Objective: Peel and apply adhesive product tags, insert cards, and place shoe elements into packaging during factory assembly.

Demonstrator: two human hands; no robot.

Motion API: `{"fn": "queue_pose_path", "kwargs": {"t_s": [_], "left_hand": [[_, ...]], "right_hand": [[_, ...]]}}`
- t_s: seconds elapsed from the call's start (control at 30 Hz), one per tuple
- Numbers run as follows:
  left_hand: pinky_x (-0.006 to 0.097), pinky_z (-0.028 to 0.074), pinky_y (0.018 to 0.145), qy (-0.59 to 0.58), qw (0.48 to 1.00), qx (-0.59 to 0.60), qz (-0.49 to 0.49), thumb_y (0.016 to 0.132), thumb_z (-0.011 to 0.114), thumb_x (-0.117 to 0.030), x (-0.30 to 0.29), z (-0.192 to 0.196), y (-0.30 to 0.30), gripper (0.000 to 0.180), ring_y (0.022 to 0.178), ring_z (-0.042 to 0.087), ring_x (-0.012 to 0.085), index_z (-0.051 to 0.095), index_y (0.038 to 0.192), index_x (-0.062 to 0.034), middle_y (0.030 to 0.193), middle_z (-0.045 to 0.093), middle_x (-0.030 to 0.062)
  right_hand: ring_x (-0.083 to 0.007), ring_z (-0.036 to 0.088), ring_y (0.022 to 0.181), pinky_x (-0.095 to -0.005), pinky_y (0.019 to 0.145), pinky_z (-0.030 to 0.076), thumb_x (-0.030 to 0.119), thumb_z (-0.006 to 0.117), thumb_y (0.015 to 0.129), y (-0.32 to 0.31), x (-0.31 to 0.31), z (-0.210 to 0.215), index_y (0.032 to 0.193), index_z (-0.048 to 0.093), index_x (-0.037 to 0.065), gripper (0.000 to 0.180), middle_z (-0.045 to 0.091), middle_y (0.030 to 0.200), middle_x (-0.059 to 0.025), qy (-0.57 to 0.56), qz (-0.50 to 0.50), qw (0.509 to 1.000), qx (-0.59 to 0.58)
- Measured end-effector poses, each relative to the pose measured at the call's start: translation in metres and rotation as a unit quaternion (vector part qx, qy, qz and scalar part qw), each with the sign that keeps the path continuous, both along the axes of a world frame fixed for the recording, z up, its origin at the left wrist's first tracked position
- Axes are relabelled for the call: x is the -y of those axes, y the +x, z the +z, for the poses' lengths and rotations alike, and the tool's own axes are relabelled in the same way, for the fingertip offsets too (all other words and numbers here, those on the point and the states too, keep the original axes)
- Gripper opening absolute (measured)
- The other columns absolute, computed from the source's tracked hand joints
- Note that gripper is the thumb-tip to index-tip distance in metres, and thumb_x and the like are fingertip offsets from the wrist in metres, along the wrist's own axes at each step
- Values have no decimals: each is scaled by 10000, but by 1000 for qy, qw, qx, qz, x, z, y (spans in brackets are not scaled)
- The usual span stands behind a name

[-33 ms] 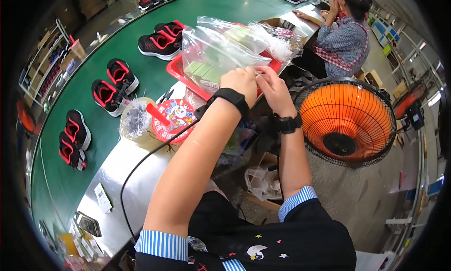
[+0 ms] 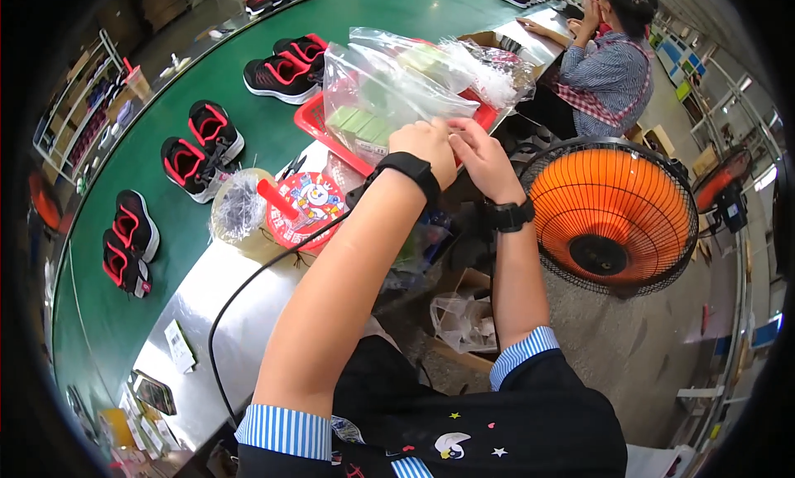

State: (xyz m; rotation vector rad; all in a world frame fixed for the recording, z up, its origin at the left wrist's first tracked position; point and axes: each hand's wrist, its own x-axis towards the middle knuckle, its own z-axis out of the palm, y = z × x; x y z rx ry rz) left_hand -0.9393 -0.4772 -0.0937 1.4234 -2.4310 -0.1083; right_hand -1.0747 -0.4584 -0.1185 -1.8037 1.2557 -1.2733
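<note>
My left hand [image 2: 421, 149] and my right hand [image 2: 483, 156] meet over the near right edge of a red plastic basket [image 2: 310, 118]. The fingers of the left are curled closed. Against them, the right thumb and forefinger are pinched together. Whatever lies between the fingertips is too small or hidden to make out. Just beyond my hands, a clear plastic bag [image 2: 364, 84] with pale green packets [image 2: 358, 123] inside rests in the basket, close to my fingers. I wear a dark band on each wrist.
Pairs of black and pink sneakers [image 2: 281, 74] stand on the green belt [image 2: 248, 134]. A tape roll [image 2: 242, 209] and a round red fan [image 2: 308, 205] lie left of my arm. An orange heater fan [image 2: 613, 217] stands right. A co-worker [image 2: 609, 72] sits beyond it.
</note>
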Motion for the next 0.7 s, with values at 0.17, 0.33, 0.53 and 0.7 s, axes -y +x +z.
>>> {"fn": "queue_pose_path", "kwargs": {"t_s": [0.17, 0.33, 0.53, 0.7], "left_hand": [[383, 463, 742, 82, 994, 35, 62, 794, 468, -251, -3, -3, -8, 314, 880, 595, 286, 517, 1006, -25, 945, 610, 158], [433, 395, 806, -80, 990, -3, 114, 737, 486, -261, -20, -13, 0, 339, 956, 505, 310, 491, 947, 5, 968, 559, 161], [432, 298, 967, -119, 991, 38, 43, 731, 530, -201, -80, -11, 1, 561, 1169, 375, 366, 404, 1185, 102, 1215, 425, 256], [420, 289, 987, -77, 994, 39, 65, 704, 634, -276, -78, -29, 9, 673, 1181, 362, 371, 378, 1199, 100, 1217, 418, 262]], "right_hand": [[-288, 609, 888, -324, 755, 465, 240, 486, 866, -8, 6, 2, 1056, 516, 5, 304, 623, 949, -183, 38, 38, 993, -107], [-367, 572, 821, -438, 714, 452, 280, 430, 863, 3, 14, 5, 951, 535, 34, 282, 602, 851, -214, 26, -4, 943, -332], [-355, 583, 804, -436, 703, 457, 302, 465, 845, 4, 6, 10, 948, 561, 45, 294, 612, 835, -192, 27, -37, 937, -347], [-321, 599, 783, -395, 686, 473, 222, 533, 804, 12, -9, 8, 984, 597, 57, 252, 623, 840, -162, -65, -132, 952, -269]]}}
